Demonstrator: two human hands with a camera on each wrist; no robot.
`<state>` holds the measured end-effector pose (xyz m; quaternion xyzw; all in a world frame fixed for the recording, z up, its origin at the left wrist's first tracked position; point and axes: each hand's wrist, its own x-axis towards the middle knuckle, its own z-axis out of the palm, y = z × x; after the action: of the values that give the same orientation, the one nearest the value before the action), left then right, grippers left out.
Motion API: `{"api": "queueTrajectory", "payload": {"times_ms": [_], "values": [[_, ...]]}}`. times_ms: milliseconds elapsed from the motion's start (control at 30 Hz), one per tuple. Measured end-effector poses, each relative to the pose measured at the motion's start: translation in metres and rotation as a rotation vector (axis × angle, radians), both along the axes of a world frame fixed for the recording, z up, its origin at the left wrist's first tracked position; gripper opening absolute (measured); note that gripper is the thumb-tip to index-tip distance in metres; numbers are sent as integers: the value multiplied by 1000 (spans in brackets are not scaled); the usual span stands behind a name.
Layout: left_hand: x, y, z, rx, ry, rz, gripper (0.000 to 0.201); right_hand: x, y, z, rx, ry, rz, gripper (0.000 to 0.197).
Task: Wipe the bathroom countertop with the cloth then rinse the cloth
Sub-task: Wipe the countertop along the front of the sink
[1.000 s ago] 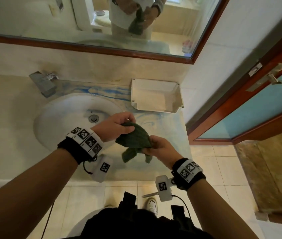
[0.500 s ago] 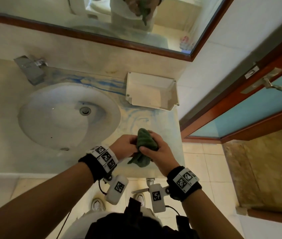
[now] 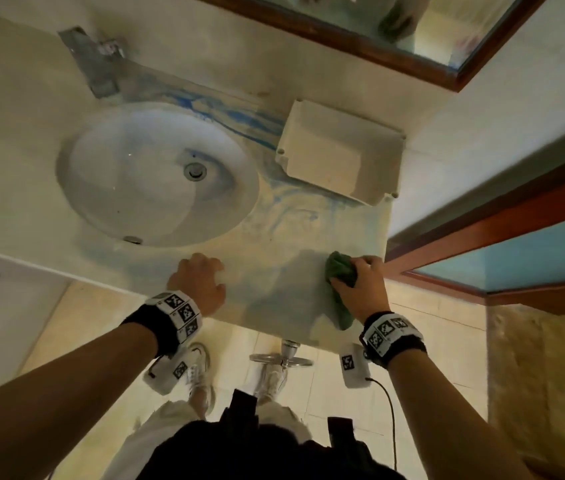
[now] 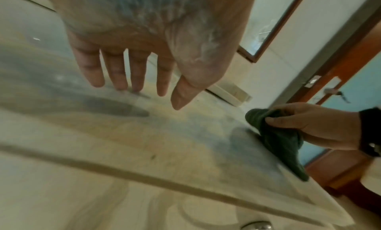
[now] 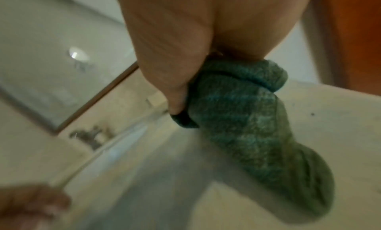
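A bunched dark green cloth [image 3: 340, 273] lies against the pale, blue-streaked countertop [image 3: 284, 244] near its front right corner. My right hand [image 3: 360, 282] grips the cloth and presses it on the surface; the cloth [image 4: 278, 139] trails toward the front edge, and the wrist view shows the cloth [image 5: 243, 122] under my thumb. Further left, near the front edge below the basin, my left hand [image 3: 201, 278] holds nothing. Its fingers [image 4: 117, 73] are straight and spread, their tips at the countertop [image 4: 164, 143].
A round white sink [image 3: 156, 178] with a drain sits left of centre, a metal faucet [image 3: 96, 65] behind it. A white tray [image 3: 338, 152] stands at the back right. A mirror [image 3: 412, 26] hangs above. A wooden door frame [image 3: 482, 230] borders the counter's right end.
Both hands held the cloth in the air before. My left hand has let go and moved left to the counter; my right hand has brought the cloth down onto the counter's right corner.
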<state>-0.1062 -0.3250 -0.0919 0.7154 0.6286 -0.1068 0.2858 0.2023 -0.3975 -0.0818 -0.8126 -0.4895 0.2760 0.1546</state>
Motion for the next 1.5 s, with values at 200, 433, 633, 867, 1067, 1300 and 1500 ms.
{"api": "queueTrajectory", "payload": {"times_ms": [200,433,633,867,1067,1300,1500], "values": [[-10,-23,-17,99,173,101,64,-5,-23,-26,-12,-439,356,33],[-5,-29,-34,-24,181,132,97,-13,-41,-28,-183,-374,553,61],[-9,-30,-36,-49,145,161,99,-52,6,-31,-169,-262,801,59],[-28,-21,-44,-39,222,75,111,-43,0,-34,-181,-297,954,55],[-24,-21,-30,-108,259,208,115,2,-28,-26,-266,-314,922,71],[-26,-16,-33,-144,271,193,118,-83,40,-40,-194,-266,980,52],[-22,-15,-24,-151,277,134,114,-16,-31,-17,-283,-257,1013,59]]}}
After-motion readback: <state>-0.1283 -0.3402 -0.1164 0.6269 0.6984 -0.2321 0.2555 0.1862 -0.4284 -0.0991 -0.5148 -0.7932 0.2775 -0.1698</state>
